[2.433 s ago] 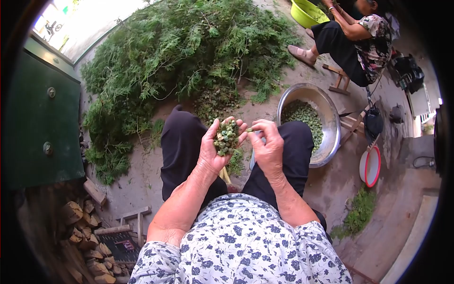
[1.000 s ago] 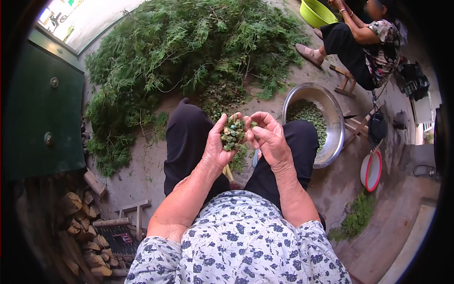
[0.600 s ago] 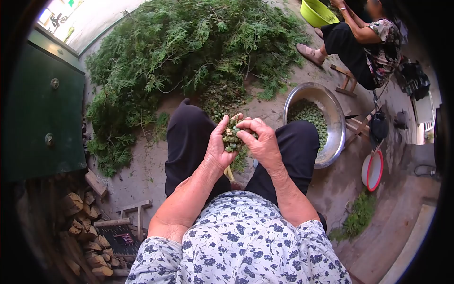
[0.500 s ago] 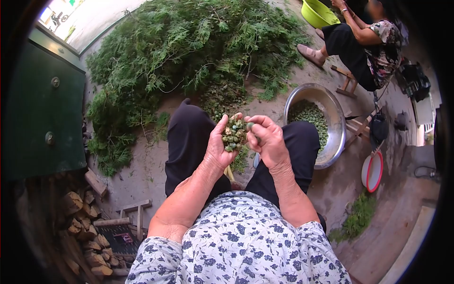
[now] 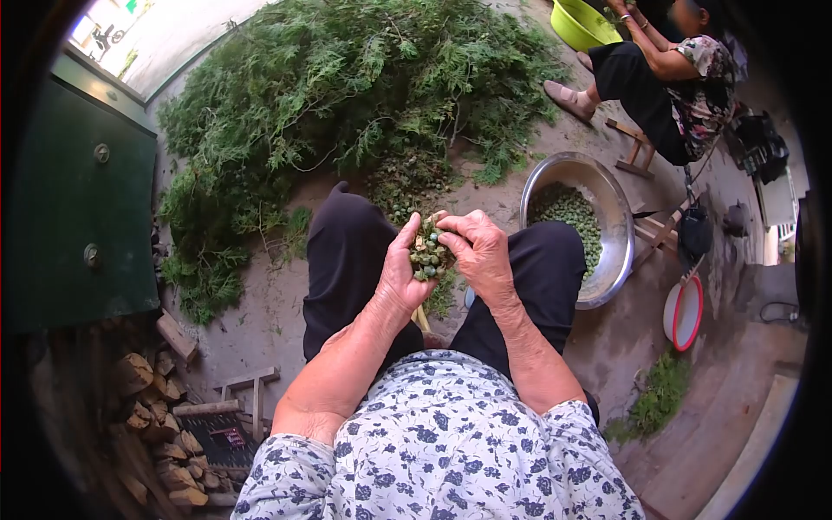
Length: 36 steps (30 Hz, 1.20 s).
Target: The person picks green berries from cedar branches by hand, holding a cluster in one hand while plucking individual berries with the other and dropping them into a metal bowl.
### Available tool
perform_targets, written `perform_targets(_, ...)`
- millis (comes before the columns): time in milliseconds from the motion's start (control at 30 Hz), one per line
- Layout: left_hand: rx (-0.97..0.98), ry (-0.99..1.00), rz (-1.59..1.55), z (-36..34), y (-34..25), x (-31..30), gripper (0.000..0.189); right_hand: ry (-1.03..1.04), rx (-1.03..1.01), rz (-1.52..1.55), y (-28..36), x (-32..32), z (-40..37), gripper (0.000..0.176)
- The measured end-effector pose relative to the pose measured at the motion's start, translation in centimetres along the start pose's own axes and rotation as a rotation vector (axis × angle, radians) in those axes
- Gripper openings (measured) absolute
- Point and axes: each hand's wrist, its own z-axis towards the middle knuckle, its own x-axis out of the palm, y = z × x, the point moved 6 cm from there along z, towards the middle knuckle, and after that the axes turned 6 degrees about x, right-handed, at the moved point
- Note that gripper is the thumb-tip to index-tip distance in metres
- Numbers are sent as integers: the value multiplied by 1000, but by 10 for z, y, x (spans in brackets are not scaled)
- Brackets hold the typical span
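My left hand (image 5: 399, 270) is cupped palm up between my knees, its fingers curled round a heap of small green cones (image 5: 426, 258) mixed with bits of leafy sprig. Over the far right edge of that heap, my right hand (image 5: 485, 260) has thumb and forefinger pinched together at a bluish-green cone. The fingertips partly hide it. To the right of my knee stands a steel basin (image 5: 619, 225) with many green cones (image 5: 574, 217) in its bottom.
A big pile of green conifer branches (image 5: 347, 95) covers the ground ahead. At the upper right a person (image 5: 667, 69) sits beside a yellow-green tub (image 5: 582, 26). Split firewood (image 5: 160, 407) and a low wooden stool (image 5: 238, 407) lie at left, below a dark green cabinet (image 5: 69, 208).
My right hand has shifted slightly left, bringing its pinched fingers onto the heap of cones. The left hand stays nearly still. The other person's hands have moved a little.
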Motion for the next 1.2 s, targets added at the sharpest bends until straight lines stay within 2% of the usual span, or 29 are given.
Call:
perform_targets(67,8,-8,27,-1,-1,0,37,20,163,240,-10,-4,1,14)
perform_targets(100,15,-16,53,-1,-2,0,37,90,388,531,-21,-1,0,10)
perform_targets(167,13,2,59,-2,-3,4,38,178,515,1158,-31,1,1,12)
perform_targets(300,23,-39,54,-1,-1,2,39,217,588,1141,-30,2,0,10)
perform_targets(367,21,-25,30,1,-1,-2,39,88,74,221,-5,-8,5,9)
perform_targets(400,18,-11,6,2,-2,-3,40,-15,-273,-24,11,-9,6,11)
perform_targets(433,18,-11,7,2,-2,-3,40,-15,-273,-23,11,-8,4,11)
perform_targets(533,12,0,28,-1,-1,2,39,92,478,599,-22,1,3,11)
perform_targets(633,22,-42,21,-2,-2,1,40,108,437,676,-18,-3,5,11)
perform_targets(667,7,23,-1,0,-3,-2,40,70,257,460,-11,-5,6,11)
perform_targets(700,-7,87,-22,0,-3,0,40,70,257,459,-19,-2,6,11)
perform_targets(767,-15,81,-52,2,-2,-1,40,-35,-258,8,-4,-4,2,15)
perform_targets(800,-21,74,-80,2,-2,0,40,-27,-156,-9,-4,-4,1,20)
perform_targets(833,-21,74,-80,1,-2,2,40,-27,-156,-8,2,-5,-1,20)
perform_targets(900,-7,-2,-41,-2,-1,4,40,-71,161,-14,-6,-9,-2,14)
perform_targets(1033,-7,-11,-13,-2,-1,3,38,-83,156,16,-1,-9,1,12)
perform_targets(1100,-18,-71,-30,3,-1,-8,34,-60,20,-172,13,-7,5,21)
perform_targets(1200,-31,-6,-23,4,0,-11,31,-4,30,-244,10,-2,9,20)
